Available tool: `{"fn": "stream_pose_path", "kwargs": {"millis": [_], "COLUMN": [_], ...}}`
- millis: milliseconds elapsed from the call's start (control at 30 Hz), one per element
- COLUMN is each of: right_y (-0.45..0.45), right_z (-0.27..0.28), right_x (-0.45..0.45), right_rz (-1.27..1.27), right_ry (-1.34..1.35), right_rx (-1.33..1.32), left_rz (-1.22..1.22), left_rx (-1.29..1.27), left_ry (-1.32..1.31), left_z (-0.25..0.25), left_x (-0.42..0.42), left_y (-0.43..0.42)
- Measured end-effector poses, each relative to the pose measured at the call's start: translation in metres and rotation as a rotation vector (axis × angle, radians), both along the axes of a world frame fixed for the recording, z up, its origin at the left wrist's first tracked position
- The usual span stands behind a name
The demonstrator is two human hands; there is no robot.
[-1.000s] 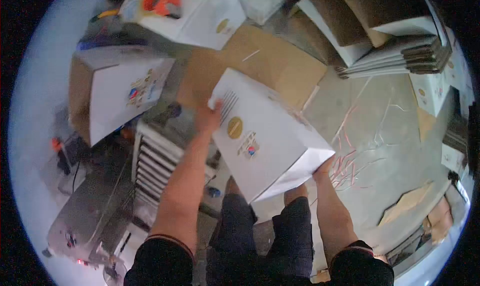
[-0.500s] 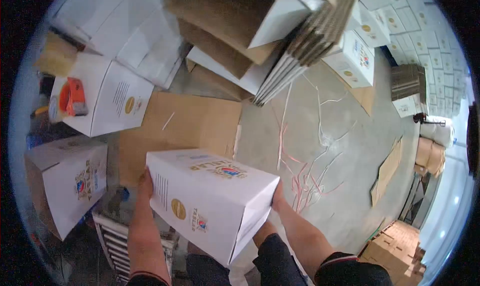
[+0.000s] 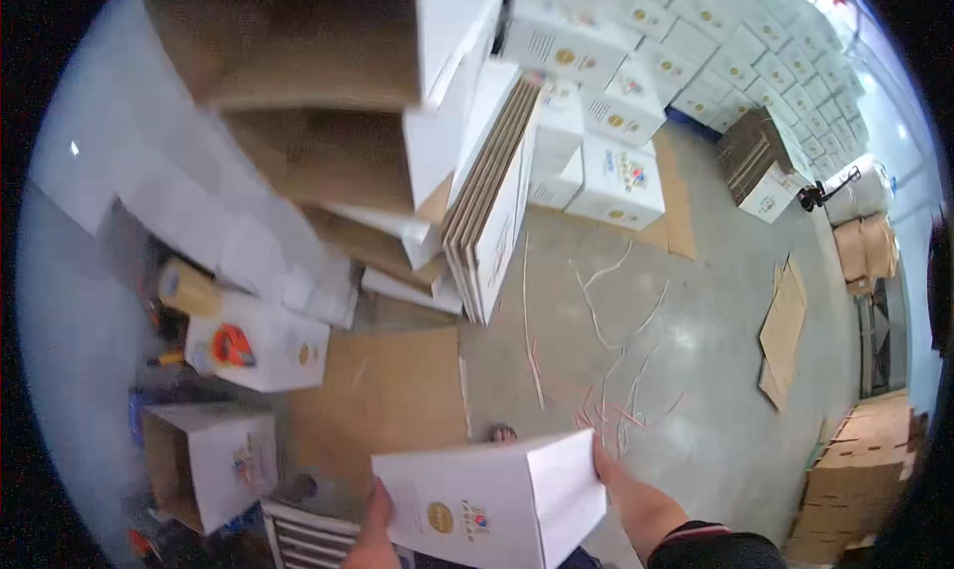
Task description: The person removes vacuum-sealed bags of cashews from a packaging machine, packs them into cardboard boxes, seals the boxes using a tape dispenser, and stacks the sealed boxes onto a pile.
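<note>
Between my two hands is a white carton (image 3: 487,499) with a gold round seal and a colored logo, low in the head view. My left hand (image 3: 376,517) presses on its left side, and my right hand (image 3: 608,467) grips the right end. The carton's lower part runs out of the frame. On the floor beyond it lies a flat brown cardboard sheet (image 3: 383,390). To the left, a white carton (image 3: 283,355) bears an orange tape dispenser (image 3: 234,345). Nearer me, another white carton (image 3: 229,460) lies with its open side facing left.
Folded cartons (image 3: 487,201) lean beside stacked open boxes (image 3: 308,162). Loose strapping (image 3: 606,340) is strewn on the floor. Behind stand white cartons (image 3: 616,186) and a tall carton wall (image 3: 735,62). A cardboard piece (image 3: 783,330) lies right; a slatted white frame (image 3: 313,539) is near me.
The view has shifted up, so more of the carton wall shows. The held carton sits lower and farther right in the frame, still between both hands.
</note>
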State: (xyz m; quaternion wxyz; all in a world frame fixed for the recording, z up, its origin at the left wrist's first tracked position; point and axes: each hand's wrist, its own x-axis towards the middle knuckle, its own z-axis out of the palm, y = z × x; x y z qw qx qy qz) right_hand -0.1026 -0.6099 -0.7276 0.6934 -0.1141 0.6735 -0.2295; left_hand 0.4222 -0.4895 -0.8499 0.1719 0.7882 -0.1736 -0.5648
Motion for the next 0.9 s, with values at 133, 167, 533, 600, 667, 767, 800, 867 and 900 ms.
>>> {"fn": "stream_pose_path", "kwargs": {"millis": [133, 167, 533, 600, 667, 767, 800, 867, 900], "right_y": [0.03, 0.037, 0.054, 0.056, 0.061, 0.059, 0.055, 0.046, 0.041], "right_z": [0.054, 0.065, 0.127, 0.134, 0.142, 0.157, 0.162, 0.171, 0.177], "right_x": [-0.041, -0.051, -0.181, -0.199, -0.215, -0.245, -0.256, -0.276, -0.286], "right_rz": [-0.092, -0.121, -0.379, -0.415, -0.456, -0.52, -0.54, -0.582, -0.603], "right_ry": [-0.015, -0.017, -0.075, -0.072, -0.065, -0.028, -0.014, 0.017, 0.032], "right_rx": [-0.035, -0.044, -0.172, -0.208, -0.232, -0.266, -0.274, -0.287, -0.288], "left_rz": [-0.118, -0.149, -0.452, -0.503, -0.545, -0.6, -0.616, -0.65, -0.671], "left_rx": [0.031, 0.037, -0.047, -0.082, -0.094, -0.094, -0.088, -0.075, -0.067], "left_ry": [-0.06, -0.082, -0.296, -0.309, -0.316, -0.314, -0.311, -0.3, -0.29], "left_z": [0.071, 0.085, 0.244, 0.267, 0.28, 0.293, 0.298, 0.305, 0.303], "left_x": [-0.025, -0.031, -0.184, -0.22, -0.253, -0.303, -0.32, -0.353, -0.367], "left_y": [-0.04, -0.051, -0.223, -0.249, -0.272, -0.312, -0.324, -0.35, -0.364]}}
